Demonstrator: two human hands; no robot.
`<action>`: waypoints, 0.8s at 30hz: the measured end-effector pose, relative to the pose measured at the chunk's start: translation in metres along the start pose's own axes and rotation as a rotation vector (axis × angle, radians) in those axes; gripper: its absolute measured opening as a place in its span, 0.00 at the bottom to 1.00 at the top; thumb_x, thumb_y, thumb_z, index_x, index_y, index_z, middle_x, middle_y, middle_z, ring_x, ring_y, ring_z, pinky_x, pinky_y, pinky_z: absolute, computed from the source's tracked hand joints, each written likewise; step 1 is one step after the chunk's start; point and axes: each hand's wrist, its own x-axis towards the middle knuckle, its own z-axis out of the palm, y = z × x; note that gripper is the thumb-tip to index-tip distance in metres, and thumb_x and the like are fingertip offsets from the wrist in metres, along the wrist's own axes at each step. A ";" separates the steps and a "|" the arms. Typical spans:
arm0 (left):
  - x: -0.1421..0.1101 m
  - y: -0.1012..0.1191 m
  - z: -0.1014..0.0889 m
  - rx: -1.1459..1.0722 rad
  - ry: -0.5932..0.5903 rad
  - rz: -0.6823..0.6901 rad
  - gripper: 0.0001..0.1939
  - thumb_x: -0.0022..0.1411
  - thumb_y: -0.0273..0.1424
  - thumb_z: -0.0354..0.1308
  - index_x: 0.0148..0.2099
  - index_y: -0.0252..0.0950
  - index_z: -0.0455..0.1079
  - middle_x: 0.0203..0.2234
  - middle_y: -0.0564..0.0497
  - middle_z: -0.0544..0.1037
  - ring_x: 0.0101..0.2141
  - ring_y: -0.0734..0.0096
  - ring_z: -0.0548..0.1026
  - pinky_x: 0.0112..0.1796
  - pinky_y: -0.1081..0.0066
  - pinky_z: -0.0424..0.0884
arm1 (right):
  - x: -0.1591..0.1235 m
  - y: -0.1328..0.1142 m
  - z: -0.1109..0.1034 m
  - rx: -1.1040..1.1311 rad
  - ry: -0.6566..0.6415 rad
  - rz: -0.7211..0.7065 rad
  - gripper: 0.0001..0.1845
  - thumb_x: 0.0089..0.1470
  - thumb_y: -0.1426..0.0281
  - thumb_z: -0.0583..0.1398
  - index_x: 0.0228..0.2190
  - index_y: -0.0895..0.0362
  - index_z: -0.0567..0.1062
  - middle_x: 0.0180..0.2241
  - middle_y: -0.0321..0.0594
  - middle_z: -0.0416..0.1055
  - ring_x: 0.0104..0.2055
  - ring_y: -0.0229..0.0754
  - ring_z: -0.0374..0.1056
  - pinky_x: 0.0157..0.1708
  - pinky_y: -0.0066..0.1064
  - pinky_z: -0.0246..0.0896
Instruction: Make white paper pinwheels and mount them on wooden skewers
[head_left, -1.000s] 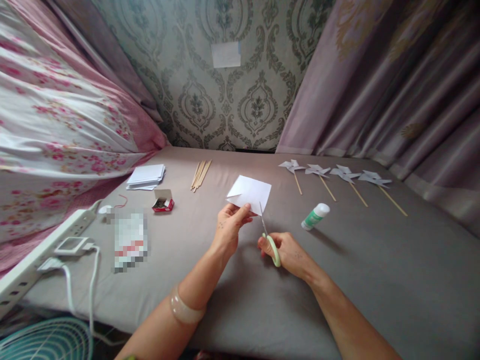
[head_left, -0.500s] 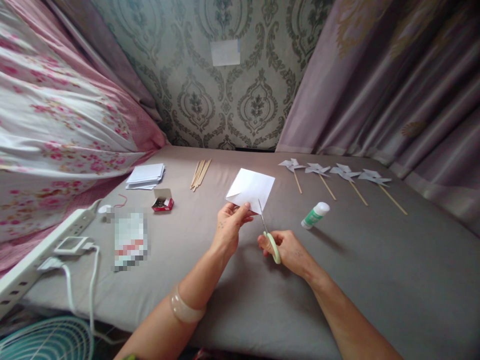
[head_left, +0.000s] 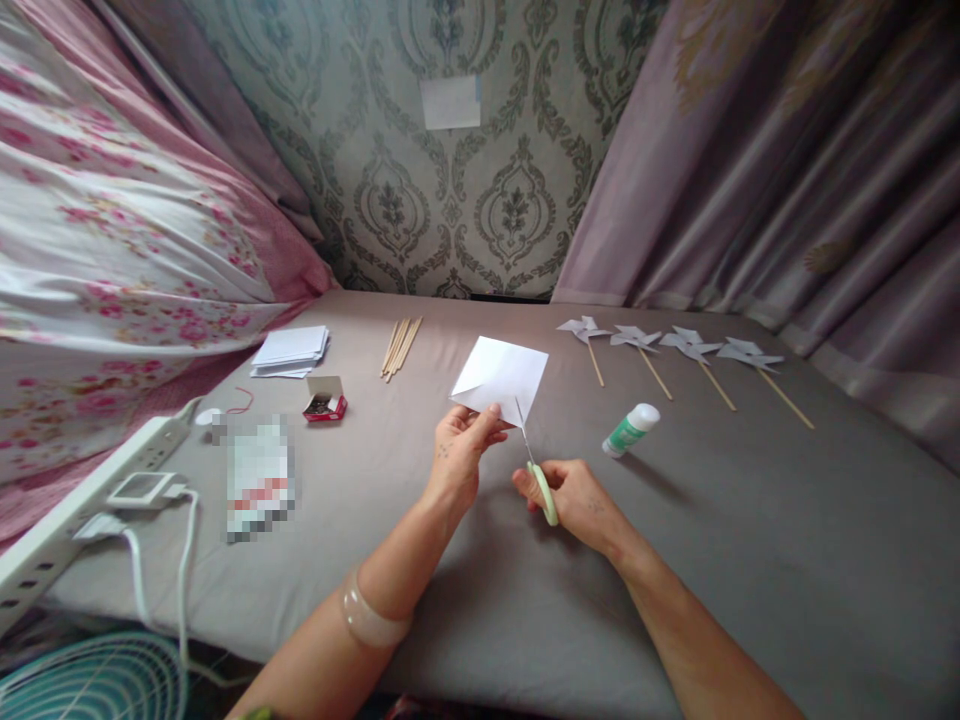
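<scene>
A square of white paper (head_left: 504,370), with a slit near its left corner, is pinched along its near edge by my left hand (head_left: 466,445), thumb on top. My right hand (head_left: 571,497) grips a pair of scissors (head_left: 546,492) by the pale green handles. The blades reach over the paper's near right corner and look nearly closed there. To the right of that hand a green and white glue stick (head_left: 631,431) stands on the grey cloth. Several finished paper pinwheels (head_left: 636,340) on wooden sticks lie in a row at the back right.
At the back left are a stack of white paper (head_left: 291,350) and a bundle of wooden sticks (head_left: 401,348). Nearer lie a small red box (head_left: 325,402) of dark pieces and a blurred packet (head_left: 259,478). A white power strip (head_left: 90,500) with cables runs along the left edge.
Almost nothing differs. My right hand and the scissors have shifted very slightly left, and the handles look a little closer together. The paper stays in my left hand.
</scene>
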 end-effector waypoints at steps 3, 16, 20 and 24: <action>0.000 0.001 0.001 -0.005 0.004 -0.004 0.18 0.42 0.37 0.70 0.33 0.33 0.71 0.24 0.52 0.77 0.26 0.73 0.76 0.30 0.74 0.69 | -0.001 -0.001 0.000 -0.007 0.009 0.003 0.29 0.44 0.45 0.59 0.16 0.58 0.67 0.15 0.33 0.59 0.19 0.32 0.51 0.19 0.27 0.46; 0.001 0.002 0.001 0.019 0.007 0.014 0.16 0.42 0.37 0.70 0.31 0.33 0.72 0.23 0.52 0.77 0.26 0.74 0.75 0.30 0.74 0.67 | -0.002 -0.007 0.000 0.003 0.060 0.032 0.28 0.41 0.46 0.61 0.13 0.58 0.66 0.13 0.32 0.59 0.18 0.31 0.50 0.19 0.26 0.47; 0.001 0.002 0.001 0.031 0.008 0.028 0.15 0.43 0.37 0.69 0.30 0.33 0.72 0.22 0.52 0.76 0.25 0.75 0.74 0.30 0.75 0.66 | -0.001 -0.006 0.000 -0.024 0.080 0.039 0.29 0.41 0.46 0.61 0.13 0.58 0.66 0.14 0.32 0.58 0.18 0.31 0.50 0.19 0.26 0.46; 0.002 0.001 0.000 0.042 0.007 0.038 0.13 0.45 0.36 0.68 0.30 0.33 0.71 0.21 0.53 0.75 0.24 0.77 0.72 0.29 0.75 0.65 | -0.001 -0.006 0.001 -0.027 0.098 0.029 0.28 0.43 0.47 0.61 0.13 0.58 0.65 0.14 0.32 0.58 0.18 0.32 0.50 0.19 0.27 0.45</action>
